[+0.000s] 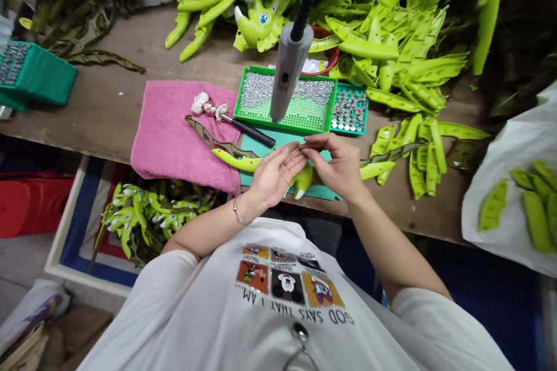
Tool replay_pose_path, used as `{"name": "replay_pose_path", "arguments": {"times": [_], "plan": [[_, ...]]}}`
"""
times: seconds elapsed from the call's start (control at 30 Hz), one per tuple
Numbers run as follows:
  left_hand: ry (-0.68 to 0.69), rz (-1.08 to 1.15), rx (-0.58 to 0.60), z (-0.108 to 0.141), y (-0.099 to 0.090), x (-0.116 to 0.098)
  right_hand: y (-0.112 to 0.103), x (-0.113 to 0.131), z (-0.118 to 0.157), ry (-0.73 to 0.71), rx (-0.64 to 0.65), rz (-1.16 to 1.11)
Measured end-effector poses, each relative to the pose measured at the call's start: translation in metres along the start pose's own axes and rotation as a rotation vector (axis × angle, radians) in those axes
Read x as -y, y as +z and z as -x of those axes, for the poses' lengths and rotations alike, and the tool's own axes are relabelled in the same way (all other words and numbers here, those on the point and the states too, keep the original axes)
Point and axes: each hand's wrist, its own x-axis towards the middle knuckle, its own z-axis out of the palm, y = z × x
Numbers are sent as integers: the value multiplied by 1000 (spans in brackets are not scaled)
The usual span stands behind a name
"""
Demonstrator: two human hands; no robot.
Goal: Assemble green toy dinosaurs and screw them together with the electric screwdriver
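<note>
From the head view, the left hand [275, 177] and right hand [335, 165] meet in the air, their fingertips pinching one tiny thin metal piece [300, 150]. It looks light and easily dropped, so it seems best held by its ends. Just below the hands lies one stubby lime-green plastic dinosaur limb [304, 181], which looks light and stiff. Left of the hands is one pink terry towel [174, 142], with one black-handled tool [248, 130] on it. Beyond the hands are one green tray of silver studs [285, 98] and one teal tray of round metal discs [349, 109].
</note>
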Motion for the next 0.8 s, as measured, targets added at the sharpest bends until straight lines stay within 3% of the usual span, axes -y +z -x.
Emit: {"name": "replay_pose_path", "arguments": {"times": [0.13,0.27,0.53,0.6,0.73,0.8], "plan": [[-6,-7,16,2,-4,2,0,3,9,-5,-19,-26],[-25,-35,17,7,-6,2,1,5,17,-57,-36,100],[34,-156,158,16,-25,7,3,10,31,-287,35,390],[40,-167,164,17,-32,8,3,8,33,-244,21,328],[48,-171,132,18,-45,6,6,-4,32,-29,-106,143],[66,-175,122,20,-49,4,10,-12,32,9,-133,154]]}}
